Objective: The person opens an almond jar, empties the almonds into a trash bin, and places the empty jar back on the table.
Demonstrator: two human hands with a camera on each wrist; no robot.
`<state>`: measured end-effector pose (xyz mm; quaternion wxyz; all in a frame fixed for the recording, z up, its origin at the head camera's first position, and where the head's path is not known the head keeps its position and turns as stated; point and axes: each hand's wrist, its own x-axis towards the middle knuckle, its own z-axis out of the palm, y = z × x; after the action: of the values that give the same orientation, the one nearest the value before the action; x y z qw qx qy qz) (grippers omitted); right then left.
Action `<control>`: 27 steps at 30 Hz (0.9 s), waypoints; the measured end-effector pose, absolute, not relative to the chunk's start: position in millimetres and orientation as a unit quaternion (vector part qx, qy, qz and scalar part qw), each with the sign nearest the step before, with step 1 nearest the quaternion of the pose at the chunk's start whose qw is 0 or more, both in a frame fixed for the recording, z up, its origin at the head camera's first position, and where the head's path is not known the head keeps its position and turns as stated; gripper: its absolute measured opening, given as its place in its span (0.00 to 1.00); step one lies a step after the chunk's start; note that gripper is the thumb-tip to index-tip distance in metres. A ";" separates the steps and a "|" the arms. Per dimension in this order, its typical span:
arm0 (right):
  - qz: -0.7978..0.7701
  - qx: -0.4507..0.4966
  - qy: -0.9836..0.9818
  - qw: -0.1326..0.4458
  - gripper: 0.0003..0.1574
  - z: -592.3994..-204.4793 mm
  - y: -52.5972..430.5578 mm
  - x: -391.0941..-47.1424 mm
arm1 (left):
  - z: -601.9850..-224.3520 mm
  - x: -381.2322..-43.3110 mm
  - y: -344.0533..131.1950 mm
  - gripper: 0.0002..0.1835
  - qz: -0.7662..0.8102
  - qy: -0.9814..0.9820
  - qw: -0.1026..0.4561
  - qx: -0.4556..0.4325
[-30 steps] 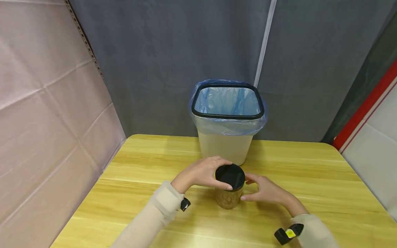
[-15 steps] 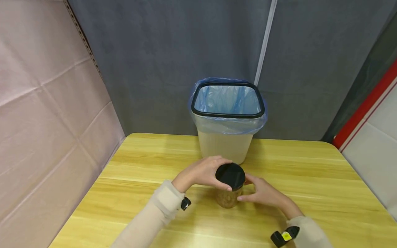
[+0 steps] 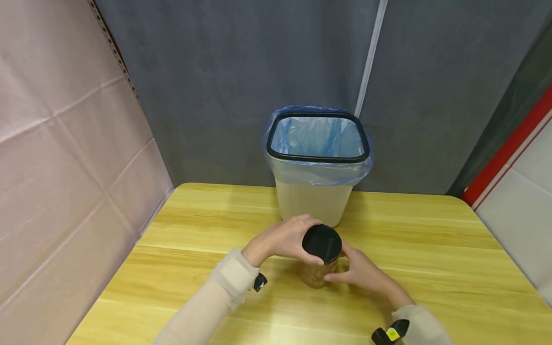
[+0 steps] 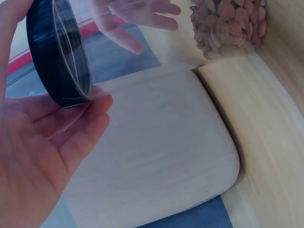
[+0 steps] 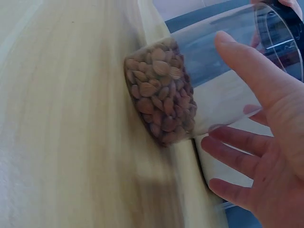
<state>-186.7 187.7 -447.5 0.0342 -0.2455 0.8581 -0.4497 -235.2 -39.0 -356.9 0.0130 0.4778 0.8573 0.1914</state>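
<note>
A clear jar [image 5: 216, 61] with almonds [image 5: 159, 90] in its lower part stands upright on the wooden table, a black lid [image 3: 322, 243] on its top. My left hand [image 3: 288, 239] grips the lid from the left, thumb in front and fingers behind; the left wrist view shows fingertips at the lid's rim. Around the jar's right side my right hand [image 3: 366, 274] holds the clear wall. Its thumb lies across the front, while its other fingers reach round the far side, as the right wrist view shows.
Just behind the jar stands a pale trash bin [image 3: 312, 199] with a black rim [image 3: 319, 158] and a blue bag [image 3: 340, 175] folded over it. The wooden table [image 3: 207, 211] meets a grey curtain [image 3: 233, 96] at the back and a pinkish cloth wall at the left.
My right hand has moved left and closed in around the jar, its thumb now further across the front. The left hand keeps its grip on the lid.
</note>
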 end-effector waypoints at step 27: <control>-0.450 -0.220 0.866 -0.011 0.55 -445.7 178.2 -184.2 | -377.8 -231.0 -45.4 0.42 0.283 0.844 -0.043 0.453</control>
<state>-184.2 178.2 -445.7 -0.0113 -0.2200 0.8655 -0.4498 -231.0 -45.4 -377.8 -0.0425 0.4530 0.8443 0.2830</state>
